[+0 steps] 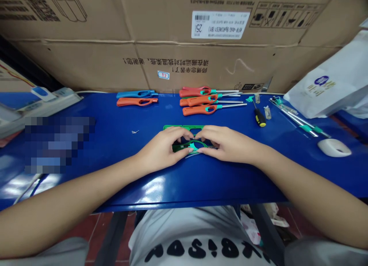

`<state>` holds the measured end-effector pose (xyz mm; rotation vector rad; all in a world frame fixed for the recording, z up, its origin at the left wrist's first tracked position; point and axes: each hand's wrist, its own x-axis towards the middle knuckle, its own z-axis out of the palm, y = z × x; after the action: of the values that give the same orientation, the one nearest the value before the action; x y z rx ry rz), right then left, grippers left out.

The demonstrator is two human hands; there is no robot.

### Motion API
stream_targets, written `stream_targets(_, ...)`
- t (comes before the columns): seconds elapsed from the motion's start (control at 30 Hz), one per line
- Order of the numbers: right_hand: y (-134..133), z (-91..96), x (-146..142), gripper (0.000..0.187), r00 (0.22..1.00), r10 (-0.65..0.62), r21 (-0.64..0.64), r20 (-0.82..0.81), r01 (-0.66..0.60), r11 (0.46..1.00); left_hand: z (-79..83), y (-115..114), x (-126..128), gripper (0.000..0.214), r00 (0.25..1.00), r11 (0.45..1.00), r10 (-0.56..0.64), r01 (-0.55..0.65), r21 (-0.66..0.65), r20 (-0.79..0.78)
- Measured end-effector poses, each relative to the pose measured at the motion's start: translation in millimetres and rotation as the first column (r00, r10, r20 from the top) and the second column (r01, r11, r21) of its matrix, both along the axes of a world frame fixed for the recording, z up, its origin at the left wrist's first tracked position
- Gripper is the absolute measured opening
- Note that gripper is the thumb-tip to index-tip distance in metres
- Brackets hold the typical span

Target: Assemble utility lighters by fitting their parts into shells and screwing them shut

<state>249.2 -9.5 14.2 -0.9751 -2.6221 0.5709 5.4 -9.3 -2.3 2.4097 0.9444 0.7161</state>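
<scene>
At the middle of the blue table, my left hand [161,145] and my right hand [222,143] hold the green half-shell of a long-nosed lighter between curved fingers. A turquoise trigger [193,146] sits in this shell, near both thumbs. My left hand grips the handle side and my right hand the nozzle side; my palms hide much of both ends. Just behind my fingers lies another green lighter half-shell [172,127], partly covered by my hands. Several small screws [135,132] lie to the left of my left hand.
Several orange-red lighters with metal nozzles [199,110] lie at the back. Blue [132,94] and orange [129,102] handle shells lie left of them. Rightward are a screwdriver [259,116], metal tubes [299,120], a white mouse-shaped object [334,147] and a white bag [324,82]. Cardboard [100,63] stands behind.
</scene>
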Motion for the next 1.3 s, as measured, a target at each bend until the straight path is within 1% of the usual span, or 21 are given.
stream_targets(0.1, 0, 2.6, 4, 0.023, 1.000, 0.010, 0.039, -0.012, -0.010, 0.999, 4.6, 0, -2, 0.023, 0.999, 0.998, 0.034, -0.034, 0.056, -0.014)
stream_targets(0.17, -1, 5.1, 6, 0.018, 0.999, 0.034, 0.072, -0.017, -0.033, 0.997, 7.9, 0, -4, 0.020, 1.000, 0.996, 0.020, -0.018, 0.086, -0.023)
stream_targets(0.33, -2, 5.9, 5, 0.010, 0.994, 0.088, 0.118, 0.064, -0.095, 0.989, 14.1, 1, -8, 0.014, 0.987, 0.981, -0.102, 0.120, 0.149, -0.124)
stream_targets(0.43, -3, 3.3, 2, 0.008, 0.987, 0.103, 0.111, 0.121, -0.116, 0.987, 16.1, 2, -12, 0.015, 0.961, 0.955, -0.149, 0.200, 0.217, -0.231)
stream_targets(0.5, -2, 2.1, 1, 0.008, 0.985, 0.114, 0.092, 0.125, -0.126, 0.988, 16.5, 4, -14, 0.017, 0.939, 0.931, -0.179, 0.259, 0.259, -0.294)
stream_targets(0.7, -2, 1.6, 3, 0.009, 0.988, 0.134, 0.058, 0.082, -0.139, 0.989, 15.3, 8, -18, 0.020, 0.917, 0.886, -0.227, 0.334, 0.321, -0.327)
stream_targets(0.77, -2, 2.7, 3, 0.010, 0.987, 0.156, 0.034, 0.030, -0.157, 0.987, 15.2, 9, -18, 0.022, 0.910, 0.865, -0.234, 0.356, 0.355, -0.342)
stream_targets(0.83, 1, 5.0, 4, 0.011, 0.982, 0.181, -0.001, -0.059, -0.181, 0.983, 14.9, 9, -19, 0.023, 0.907, 0.853, -0.235, 0.365, 0.374, -0.351)
stream_targets(0.9, 7, 8.3, 10, 0.013, 0.981, 0.142, 0.010, -0.134, -0.142, 0.990, 14.0, 9, -19, 0.022, 0.912, 0.859, -0.223, 0.351, 0.372, -0.345)
stream_targets(0.93, 12, 10.1, 15, 0.013, 0.986, 0.079, 0.045, -0.149, -0.073, 0.996, 13.3, 9, -19, 0.022, 0.916, 0.865, -0.214, 0.340, 0.369, -0.340)
stream_targets(0.97, 18, 12.0, 23, 0.014, 0.988, -0.024, 0.107, -0.153, 0.041, 0.993, 12.5, 9, -19, 0.022, 0.920, 0.871, -0.206, 0.328, 0.367, -0.334)
stream_targets(1.0, 25, 13.8, 32, 0.015, 0.977, -0.157, 0.185, -0.143, 0.182, 0.966, 11.6, 10, -19, 0.021, 0.924, 0.875, -0.197, 0.317, 0.366, -0.328)
stream_targets(1.03, 33, 15.3, 44, 0.015, 0.935, -0.335, 0.258, -0.115, 0.354, 0.899, 10.7, 10, -19, 0.021, 0.928, 0.877, -0.190, 0.307, 0.369, -0.321)
stream_targets(1.07, 40, 16.6, 57, 0.018, 0.846, -0.527, 0.307, -0.081, 0.524, 0.794, 9.8, 10, -19, 0.021, 0.931, 0.877, -0.185, 0.301, 0.375, -0.315)
stream_targets(1.1, 47, 17.4, 71, 0.022, 0.735, -0.677, 0.342, -0.029, 0.644, 0.685, 9.1, 10, -20, 0.020, 0.934, 0.875, -0.180, 0.296, 0.382, -0.310)
stream_targets(1.13, 54, 17.7, 85, 0.028, 0.617, -0.787, 0.365, 0.036, 0.724, 0.584, 8.5, 10, -20, 0.020, 0.936, 0.874, -0.177, 0.292, 0.390, -0.304)
stream_targets(1.17, 61, 17.5, 99, 0.033, 0.480, -0.871, 0.375, 0.104, 0.793, 0.481, 8.1, 10, -20, 0.020, 0.938, 0.873, -0.176, 0.289, 0.394, -0.299)
stream_targets(1.2, 67, 16.7, 112, 0.039, 0.339, -0.920, 0.363, 0.196, 0.847, 0.389, 7.8, 9, -20, 0.020, 0.939, 0.872, -0.177, 0.288, 0.395, -0.295)
stream_targets(1.23, 72, 15.5, 123, 0.044, 0.221, -0.925, 0.337, 0.311, 0.884, 0.324, 7.7, 9, -19, 0.020, 0.940, 0.873, -0.180, 0.289, 0.393, -0.290)
stream_targets(1.27, 77, 13.9, 133, 0.047, 0.154, -0.891, 0.301, 0.427, 0.905, 0.301, 7.8, 8, -19, 0.020, 0.940, 0.874, -0.185, 0.291, 0.389, -0.288)
stream_targets(1.3, 81, 12.1, 140, 0.045, 0.147, -0.872, 0.279, 0.468, 0.911, 0.303, 7.9, 7, -19, 0.020, 0.940, 0.875, -0.190, 0.294, 0.385, -0.285)
